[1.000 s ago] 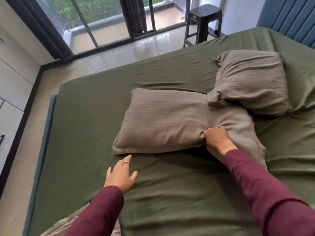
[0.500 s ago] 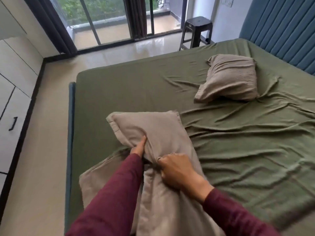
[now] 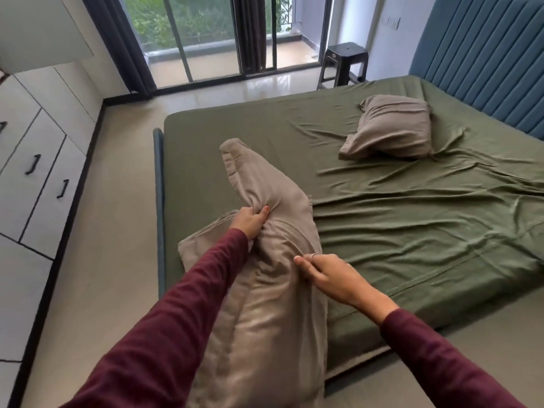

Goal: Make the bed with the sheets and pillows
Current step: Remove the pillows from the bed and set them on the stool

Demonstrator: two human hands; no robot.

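A taupe pillow in its case (image 3: 265, 260) is lifted off the near corner of the bed, hanging down toward me. My left hand (image 3: 250, 220) grips a bunch of its fabric near the upper part. My right hand (image 3: 326, 275) holds the pillow's right side lower down, fingers curled into the cloth. A second taupe pillow (image 3: 391, 128) lies on the wrinkled green sheet (image 3: 412, 216) near the blue padded headboard (image 3: 485, 54).
White cupboards with black handles (image 3: 38, 163) line the left wall. A black stool (image 3: 343, 66) stands by the bed's far side near the glass balcony doors (image 3: 206, 33). Bare floor runs between the bed's foot and the cupboards.
I have pulled the near pillow off the bed and stepped back, raising it. My left hand went from resting open to gripping the pillow. My right hand shifted lower on the fabric.
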